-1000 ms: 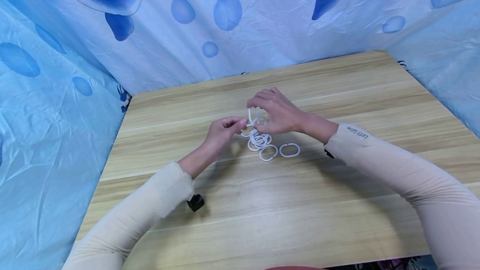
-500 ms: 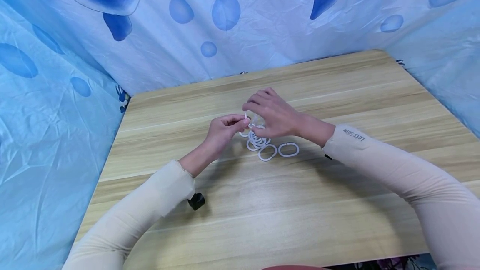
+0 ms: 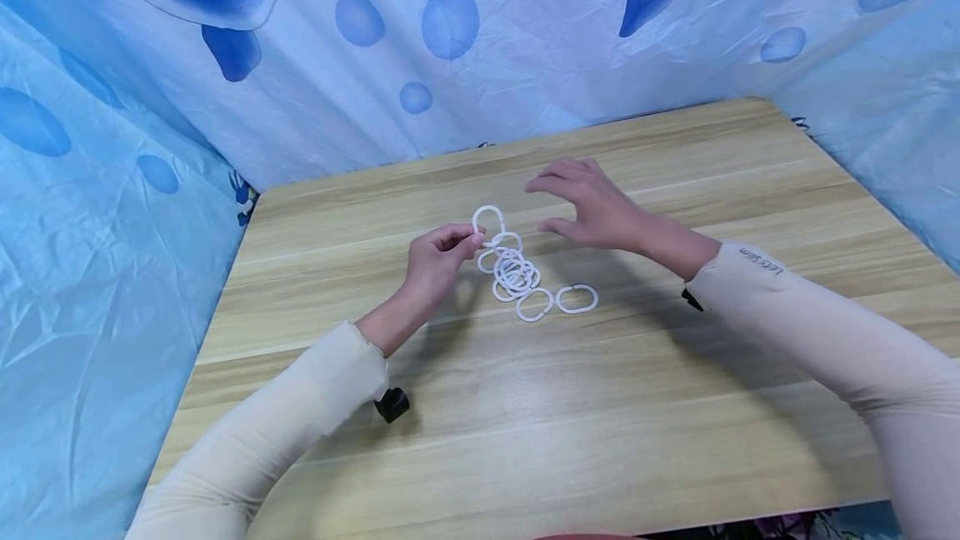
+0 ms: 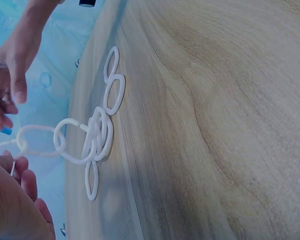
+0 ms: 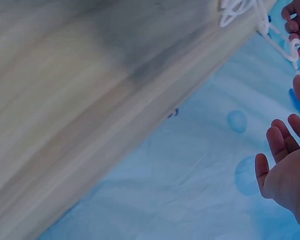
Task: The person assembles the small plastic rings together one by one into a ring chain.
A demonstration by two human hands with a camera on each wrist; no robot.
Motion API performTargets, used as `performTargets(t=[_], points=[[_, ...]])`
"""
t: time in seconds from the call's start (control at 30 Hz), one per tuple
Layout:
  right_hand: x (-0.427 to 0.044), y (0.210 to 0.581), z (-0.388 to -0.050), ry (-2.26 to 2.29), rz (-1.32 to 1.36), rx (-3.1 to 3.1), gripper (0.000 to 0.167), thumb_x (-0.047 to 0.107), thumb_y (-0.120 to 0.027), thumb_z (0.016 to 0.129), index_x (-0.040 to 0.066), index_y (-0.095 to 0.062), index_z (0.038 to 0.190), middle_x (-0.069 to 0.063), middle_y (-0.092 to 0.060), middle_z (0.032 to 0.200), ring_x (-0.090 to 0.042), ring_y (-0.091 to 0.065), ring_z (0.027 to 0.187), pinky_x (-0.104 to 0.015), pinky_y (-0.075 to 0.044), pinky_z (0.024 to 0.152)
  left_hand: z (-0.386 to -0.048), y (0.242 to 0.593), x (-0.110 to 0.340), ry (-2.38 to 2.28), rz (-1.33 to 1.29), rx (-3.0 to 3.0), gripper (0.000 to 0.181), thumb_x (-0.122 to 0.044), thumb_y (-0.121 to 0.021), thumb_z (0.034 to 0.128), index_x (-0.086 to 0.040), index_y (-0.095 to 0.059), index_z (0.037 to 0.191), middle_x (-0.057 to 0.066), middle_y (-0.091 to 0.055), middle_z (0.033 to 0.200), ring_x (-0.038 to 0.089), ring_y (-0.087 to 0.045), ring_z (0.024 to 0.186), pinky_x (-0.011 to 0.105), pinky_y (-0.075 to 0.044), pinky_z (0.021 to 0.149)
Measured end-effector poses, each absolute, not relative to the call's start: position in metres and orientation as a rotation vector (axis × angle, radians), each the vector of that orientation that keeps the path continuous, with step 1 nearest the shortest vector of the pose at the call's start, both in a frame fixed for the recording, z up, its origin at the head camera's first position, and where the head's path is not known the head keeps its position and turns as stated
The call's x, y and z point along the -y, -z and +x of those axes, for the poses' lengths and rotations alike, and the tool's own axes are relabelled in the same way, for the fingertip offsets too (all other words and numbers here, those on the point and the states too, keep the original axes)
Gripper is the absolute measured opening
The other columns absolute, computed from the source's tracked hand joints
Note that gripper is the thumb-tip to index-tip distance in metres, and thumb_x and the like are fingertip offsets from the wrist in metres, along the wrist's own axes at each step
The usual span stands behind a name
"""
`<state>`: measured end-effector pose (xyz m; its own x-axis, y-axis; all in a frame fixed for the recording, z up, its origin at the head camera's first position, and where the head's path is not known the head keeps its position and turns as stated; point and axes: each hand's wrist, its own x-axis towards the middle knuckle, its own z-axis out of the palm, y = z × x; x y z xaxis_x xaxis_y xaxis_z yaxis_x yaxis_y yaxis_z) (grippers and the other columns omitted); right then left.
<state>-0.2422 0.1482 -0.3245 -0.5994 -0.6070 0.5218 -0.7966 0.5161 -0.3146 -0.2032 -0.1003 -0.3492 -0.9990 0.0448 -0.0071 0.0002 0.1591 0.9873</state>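
Note:
My left hand [image 3: 438, 261] pinches a white plastic chain link [image 3: 489, 208] between thumb and fingers, above the table. In the left wrist view that link joins a second link [image 4: 37, 127], which hangs through a third one [image 4: 70, 120] leading down to the pile. The pile of white links [image 3: 516, 273] lies on the table just right of the left hand; how its links join is hard to tell. My right hand [image 3: 596, 202] is held apart from the links to the right, its fingers spread and nothing in them.
Two oval links lie at the near right of the pile: one [image 3: 535, 306] beside it, another [image 3: 577, 286] farther right. The wooden table [image 3: 510, 423] reaches back to a blue printed curtain [image 3: 525, 65]. Below my left sleeve shows a black wrist device [image 3: 392, 405].
My right hand has let go of the links and moved right, its fingers spreading. My left hand has shifted slightly left, still pinching a link, which now stands up in plain view.

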Motion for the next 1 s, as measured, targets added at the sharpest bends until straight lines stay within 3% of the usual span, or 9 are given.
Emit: performTargets(t=[0.07,0.3,0.47,0.7,1.0], points=[[-0.154,0.327,-0.242,-0.801,1.157,2.419,0.046,0.009,-0.081,0.075,0.004,-0.064,0.118,-0.011,-0.063,0.111,-0.030,-0.052,0.110,-0.050,-0.035,0.088,-0.203,0.349,0.101,-2.031,0.041,-2.353,0.017,-0.012,-0.071,0.0882,-0.001,-0.072,0.101,-0.001,-0.072,0.093,0.032,-0.060,0.090,0.024,-0.051,0.079],[-0.168,0.334,-0.239,-0.832,1.136,2.521,0.043,0.009,-0.081,0.076,0.004,-0.066,0.116,-0.010,-0.065,0.109,-0.029,-0.053,0.108,-0.048,-0.033,0.085,-0.203,0.349,0.101,-2.060,0.055,-2.325,0.019,-0.011,-0.071,0.0881,0.002,-0.071,0.102,0.005,-0.072,0.100,0.017,-0.061,0.078,0.020,-0.051,0.076],[-0.175,0.339,-0.237,-0.813,1.136,2.611,0.042,0.010,-0.082,0.075,0.004,-0.067,0.115,-0.009,-0.066,0.111,-0.030,-0.053,0.109,-0.051,-0.033,0.089,-0.201,0.348,0.102,-2.056,0.060,-2.315,0.019,-0.010,-0.070,0.0885,0.003,-0.070,0.103,0.013,-0.070,0.107,0.018,-0.060,0.078,0.021,-0.051,0.074],[-0.187,0.350,-0.228,-0.726,1.189,2.685,0.042,0.011,-0.081,0.076,0.007,-0.068,0.115,-0.008,-0.066,0.113,-0.028,-0.052,0.107,-0.048,-0.035,0.084,-0.201,0.347,0.103,-2.026,0.045,-2.307,0.019,-0.011,-0.070,0.0890,0.002,-0.069,0.103,0.018,-0.067,0.114,0.016,-0.060,0.078,0.021,-0.051,0.076],[-0.192,0.363,-0.217,-0.651,1.363,2.620,0.040,-0.001,-0.078,0.073,0.008,-0.069,0.111,-0.005,-0.068,0.107,-0.027,-0.055,0.103,-0.049,-0.037,0.084,-0.202,0.348,0.103,-2.005,0.024,-2.298,0.019,-0.012,-0.070,0.0889,0.000,-0.070,0.103,0.015,-0.068,0.113,0.021,-0.061,0.083,0.022,-0.051,0.077]])
